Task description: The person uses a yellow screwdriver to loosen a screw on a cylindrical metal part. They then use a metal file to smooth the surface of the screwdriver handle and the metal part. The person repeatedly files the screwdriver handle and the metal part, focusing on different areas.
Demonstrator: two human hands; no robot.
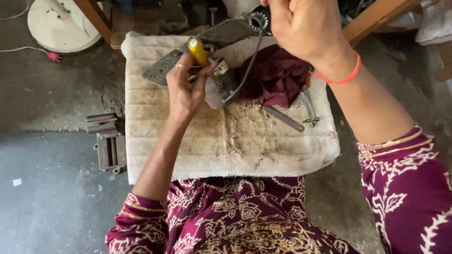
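While the left hand (184, 89) has its fingers clamped on a yellow-handled screwdriver (199, 52), the tip meets a small grey metal motor (219, 85) lying near the middle of the surface. At one o'clock the right hand (301, 29) grips a toothed metal gear part (258, 19), fingers closed around it. A black cable (248, 66) runs between gear and motor. A crumpled maroon cloth (278, 77) lies just right of the motor, with a grey flat wrench (284, 118) and small silver pliers (309, 108) at four o'clock. The surface is a dirty white quilted pad (226, 141). At nine o'clock, on the concrete floor (47, 188), sits a rusty metal vise (109, 143); a white round fan base (59, 23) stands at eleven.
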